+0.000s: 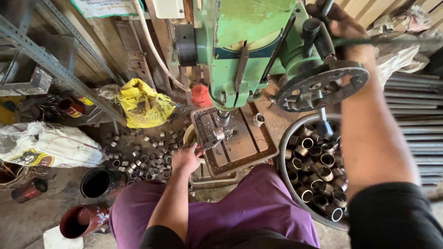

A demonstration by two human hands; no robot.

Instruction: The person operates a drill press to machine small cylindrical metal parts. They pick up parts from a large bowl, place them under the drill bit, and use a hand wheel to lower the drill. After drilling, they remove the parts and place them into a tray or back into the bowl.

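Note:
A green drill press [249, 46] stands in front of me, its spindle [223, 117] down over a brown slotted table [244, 147]. My left hand [186, 157] grips a pair of pliers [210, 144] whose jaws hold a small metal ring [218, 134] under the spindle. My right hand [340, 20] is raised at the top right, closed on a black feed handle [318, 34] above the spoked hub [323, 85]. Another metal ring [258, 120] lies on the table's far right corner.
A grey basin [282, 166] full of metal rings sits at my right. Loose rings [143, 157] litter the floor at left, near a yellow bag [143, 106], a white sack [46, 145], a black pot [96, 182] and a red pot [83, 220]. Steel rods [415, 120] lie far right.

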